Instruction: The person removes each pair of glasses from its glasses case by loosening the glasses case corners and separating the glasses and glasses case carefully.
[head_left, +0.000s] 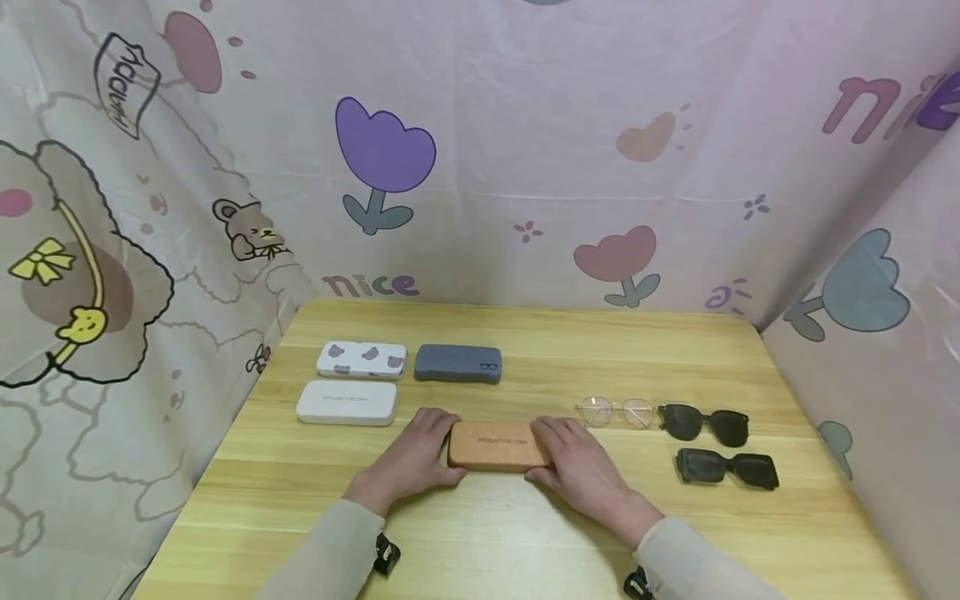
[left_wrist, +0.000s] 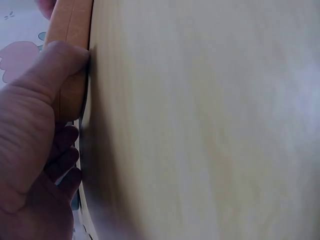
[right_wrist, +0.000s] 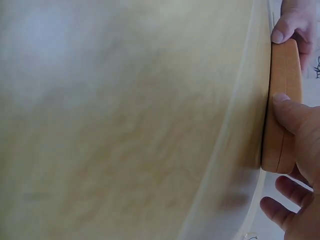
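Note:
An orange-brown glasses case [head_left: 498, 446] with dark lettering on its lid lies closed on the table, long side across. Its left end is gripped by my left hand [head_left: 416, 454], thumb on the near side and fingers at the far side. My right hand [head_left: 581, 467] holds the right end in the same manner. In the left wrist view, the thumb of the left hand [left_wrist: 30, 120] presses the side of the case [left_wrist: 72, 97] near the seam. The right wrist view has the right hand [right_wrist: 305, 140] on the case [right_wrist: 282, 77], with the other hand at the far end.
At the back left lie a bear-patterned case [head_left: 362, 360], a white case [head_left: 347, 402] and a blue-grey case [head_left: 458, 364]. On the right are thin-framed clear glasses [head_left: 637, 414] and two pairs of dark sunglasses [head_left: 682, 422], [head_left: 702, 467]. Printed cloth [head_left: 480, 167] surrounds the wooden table [head_left: 262, 467].

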